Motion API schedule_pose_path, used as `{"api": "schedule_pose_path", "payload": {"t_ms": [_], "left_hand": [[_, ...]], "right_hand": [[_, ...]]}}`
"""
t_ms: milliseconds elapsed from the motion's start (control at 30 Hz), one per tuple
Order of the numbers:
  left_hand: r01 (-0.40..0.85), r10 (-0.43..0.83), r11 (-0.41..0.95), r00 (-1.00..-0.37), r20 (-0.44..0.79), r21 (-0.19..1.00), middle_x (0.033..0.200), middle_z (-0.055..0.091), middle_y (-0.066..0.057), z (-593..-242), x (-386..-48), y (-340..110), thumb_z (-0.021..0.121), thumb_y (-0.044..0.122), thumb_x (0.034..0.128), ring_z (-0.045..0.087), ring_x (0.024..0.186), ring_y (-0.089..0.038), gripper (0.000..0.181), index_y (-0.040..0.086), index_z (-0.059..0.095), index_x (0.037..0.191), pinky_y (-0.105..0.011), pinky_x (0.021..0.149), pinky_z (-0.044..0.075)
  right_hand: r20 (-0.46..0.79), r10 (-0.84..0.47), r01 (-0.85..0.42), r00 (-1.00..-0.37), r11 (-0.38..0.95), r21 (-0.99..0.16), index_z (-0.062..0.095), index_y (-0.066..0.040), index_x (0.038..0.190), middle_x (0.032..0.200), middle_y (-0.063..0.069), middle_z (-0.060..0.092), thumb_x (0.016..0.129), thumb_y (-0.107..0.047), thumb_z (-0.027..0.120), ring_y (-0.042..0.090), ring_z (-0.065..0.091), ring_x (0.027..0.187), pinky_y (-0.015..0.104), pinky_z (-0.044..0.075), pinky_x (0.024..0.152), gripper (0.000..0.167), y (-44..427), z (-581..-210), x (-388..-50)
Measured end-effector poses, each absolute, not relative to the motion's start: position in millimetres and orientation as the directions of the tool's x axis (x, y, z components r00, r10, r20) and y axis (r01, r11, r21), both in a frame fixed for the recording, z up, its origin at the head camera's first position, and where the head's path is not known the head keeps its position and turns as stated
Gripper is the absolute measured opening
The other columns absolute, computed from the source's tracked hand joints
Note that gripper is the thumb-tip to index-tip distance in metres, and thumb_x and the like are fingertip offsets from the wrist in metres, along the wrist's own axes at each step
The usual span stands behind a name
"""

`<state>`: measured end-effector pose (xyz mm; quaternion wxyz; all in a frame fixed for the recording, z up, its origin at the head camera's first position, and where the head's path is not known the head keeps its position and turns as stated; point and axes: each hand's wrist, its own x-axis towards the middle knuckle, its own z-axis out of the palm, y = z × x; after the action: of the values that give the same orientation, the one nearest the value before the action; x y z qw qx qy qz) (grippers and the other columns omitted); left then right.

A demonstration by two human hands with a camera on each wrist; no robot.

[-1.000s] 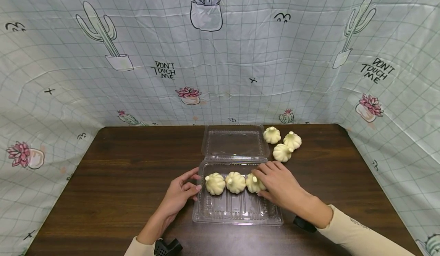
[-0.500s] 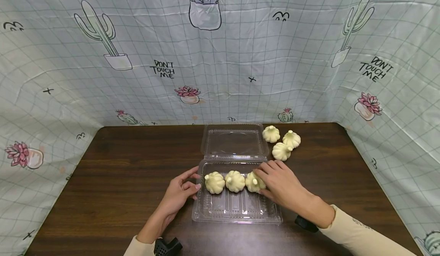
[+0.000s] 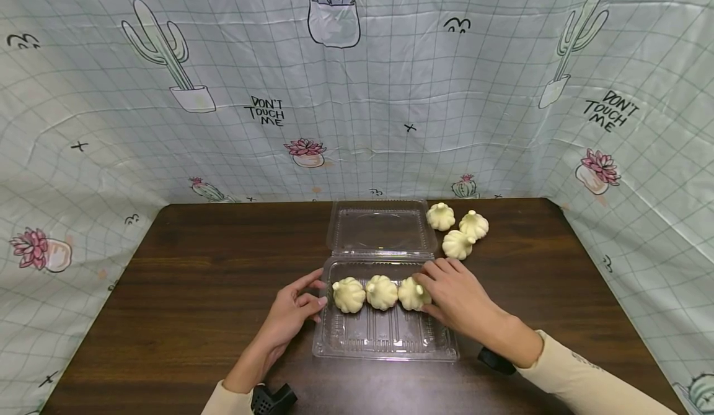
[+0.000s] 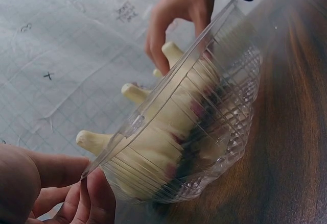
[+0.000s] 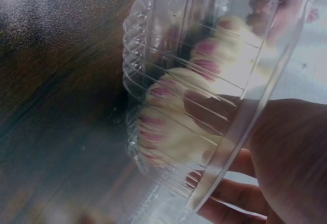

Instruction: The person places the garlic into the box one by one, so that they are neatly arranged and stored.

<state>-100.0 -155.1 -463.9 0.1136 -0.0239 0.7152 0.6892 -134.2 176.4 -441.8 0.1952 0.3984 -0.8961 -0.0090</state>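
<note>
A clear plastic container [image 3: 385, 344] lies open on the table, its lid [image 3: 382, 232] folded back behind it. Three pale garlic bulbs stand in a row along the back half of its base: a left one [image 3: 349, 295], a middle one [image 3: 382, 293] and a right one [image 3: 413, 295]. My right hand [image 3: 460, 297] grips the right bulb, thumb in front and fingers behind; the right wrist view shows them through the plastic wall. At the container's left edge my left hand [image 3: 291, 313] pinches the rim [image 4: 110, 150] between thumb and fingers, as the left wrist view shows.
Three more garlic bulbs lie on the dark wooden table [image 3: 223, 266] to the right of the lid: one at the back [image 3: 440, 217], one farther right [image 3: 474, 225] and one nearer [image 3: 457, 244]. A patterned cloth [image 3: 357, 93] hangs behind and at both sides.
The stem of the right bulb has tipped slightly to the right within my right hand's grip. My left hand has stayed at the container's edge.
</note>
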Motion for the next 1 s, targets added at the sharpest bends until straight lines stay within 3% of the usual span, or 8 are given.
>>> {"api": "schedule_pose_path", "payload": {"t_ms": [300,667,1000], "left_hand": [[-0.192,0.130,0.044,-0.972,-0.196,0.980,0.131,0.057,-0.021,-463.6,-101.1,-155.4,0.064,-0.008,0.0994,0.057,0.074,-0.009,0.059,-0.001,0.049,0.156,-0.024,0.065,0.056],[-0.197,0.108,0.051,-0.974,-0.202,0.979,0.130,0.058,-0.020,-463.7,-100.2,-154.2,0.065,-0.009,0.0986,0.059,0.077,-0.010,0.059,0.000,0.050,0.155,-0.025,0.064,0.055],[-0.200,0.119,0.055,-0.971,-0.205,0.978,0.131,0.057,-0.020,-463.2,-100.7,-155.3,0.065,-0.008,0.0992,0.058,0.075,-0.009,0.059,-0.001,0.049,0.156,-0.024,0.064,0.055]], "right_hand": [[0.309,-0.695,-0.693,-0.649,0.708,0.136,0.076,-0.008,0.118,0.112,0.005,0.069,0.072,-0.038,0.098,0.027,0.064,0.104,0.042,0.054,0.092,0.059,178.7,-432.2,-130.0],[0.477,-0.646,-0.705,-0.597,0.706,0.073,0.073,-0.002,0.120,0.113,0.011,0.069,0.078,-0.037,0.093,0.032,0.065,0.102,0.049,0.054,0.091,0.057,198.7,-421.3,-135.9],[0.519,-0.532,-0.615,-0.669,0.788,0.016,0.071,0.001,0.124,0.118,0.018,0.069,0.079,-0.033,0.088,0.041,0.065,0.107,0.057,0.052,0.094,0.058,231.4,-418.3,-150.6]]}}
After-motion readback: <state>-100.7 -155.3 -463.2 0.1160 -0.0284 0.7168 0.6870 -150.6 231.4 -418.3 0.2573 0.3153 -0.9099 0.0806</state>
